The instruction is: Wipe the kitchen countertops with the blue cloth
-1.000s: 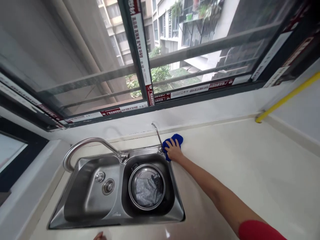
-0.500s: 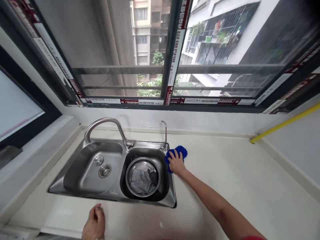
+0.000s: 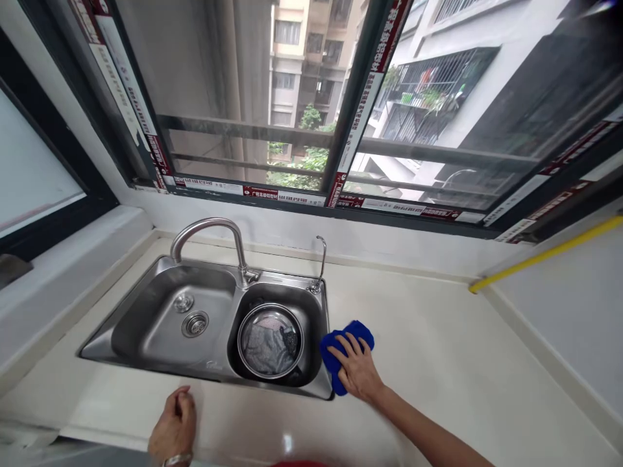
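The right hand (image 3: 355, 366) lies spread on the blue microfiber cloth (image 3: 333, 363), just right of the steel sink (image 3: 160, 311) — the left hand (image 3: 174, 425), loosely curled and empty, sits well apart.

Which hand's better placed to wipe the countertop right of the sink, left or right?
Right, probably: the right hand lies on the blue cloth on the countertop, while the left hand sits farther off, holding nothing visible.

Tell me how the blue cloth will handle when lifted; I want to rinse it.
The blue cloth will probably be floppy and light, since it bunches in folds under the right hand. Its fuzzy-looking surface suggests it may drag on the counter rather than slide, though I can't tell whether it's wet.
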